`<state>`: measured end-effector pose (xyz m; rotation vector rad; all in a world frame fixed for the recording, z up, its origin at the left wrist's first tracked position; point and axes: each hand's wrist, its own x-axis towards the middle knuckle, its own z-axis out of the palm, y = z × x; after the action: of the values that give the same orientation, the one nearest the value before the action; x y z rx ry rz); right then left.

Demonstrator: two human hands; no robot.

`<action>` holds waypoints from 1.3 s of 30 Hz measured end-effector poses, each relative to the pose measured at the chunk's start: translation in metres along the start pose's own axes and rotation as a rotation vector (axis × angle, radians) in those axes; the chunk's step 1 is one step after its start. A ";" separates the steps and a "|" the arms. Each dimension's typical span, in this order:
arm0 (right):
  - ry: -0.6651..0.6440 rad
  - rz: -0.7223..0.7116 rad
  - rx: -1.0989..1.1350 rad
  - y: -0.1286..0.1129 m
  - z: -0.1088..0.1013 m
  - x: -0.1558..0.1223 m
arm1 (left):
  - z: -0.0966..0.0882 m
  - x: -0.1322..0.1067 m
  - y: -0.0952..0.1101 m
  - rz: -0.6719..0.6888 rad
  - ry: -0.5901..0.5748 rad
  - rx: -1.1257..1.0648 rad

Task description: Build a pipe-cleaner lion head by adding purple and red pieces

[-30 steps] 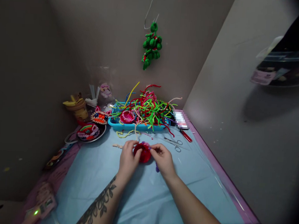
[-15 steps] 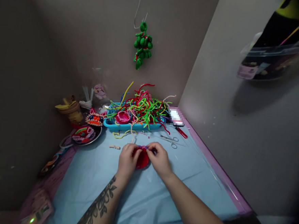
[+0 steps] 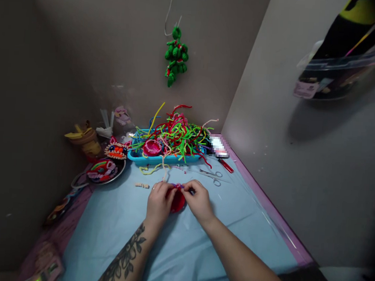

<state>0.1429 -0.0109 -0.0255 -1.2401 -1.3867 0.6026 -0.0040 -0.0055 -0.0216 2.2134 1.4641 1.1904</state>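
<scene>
Both hands meet over a small red pipe-cleaner piece (image 3: 177,201) on the light blue table cover (image 3: 173,246). My left hand (image 3: 158,202) curls round its left side. My right hand (image 3: 197,201) pinches a purple pipe cleaner (image 3: 180,186) at the piece's top edge. Much of the red piece is hidden between my fingers.
A blue tray (image 3: 160,158) heaped with coloured pipe cleaners stands behind, a pink cup shape (image 3: 151,147) in it. Scissors (image 3: 213,176) and a red tool (image 3: 226,165) lie to the right. Finished pieces on a plate (image 3: 104,170) sit left. A green ornament (image 3: 175,54) hangs on the wall.
My hands have closed in tighter round the red piece, covering more of it. The view has shifted, so everything sits a little further left.
</scene>
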 end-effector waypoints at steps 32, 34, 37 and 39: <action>-0.059 0.068 0.102 0.000 0.001 -0.002 | -0.004 0.001 -0.001 -0.006 0.051 0.063; -0.057 0.094 0.131 0.002 0.002 -0.002 | -0.004 0.001 -0.001 0.002 0.056 0.056; -0.028 0.106 0.140 0.004 0.003 -0.003 | -0.004 0.001 0.000 0.009 0.045 0.048; -0.001 0.086 0.129 0.002 0.003 -0.003 | -0.003 0.001 -0.001 0.010 0.038 0.052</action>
<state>0.1408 -0.0121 -0.0296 -1.2004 -1.2797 0.7414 -0.0067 -0.0054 -0.0193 2.2457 1.5169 1.2169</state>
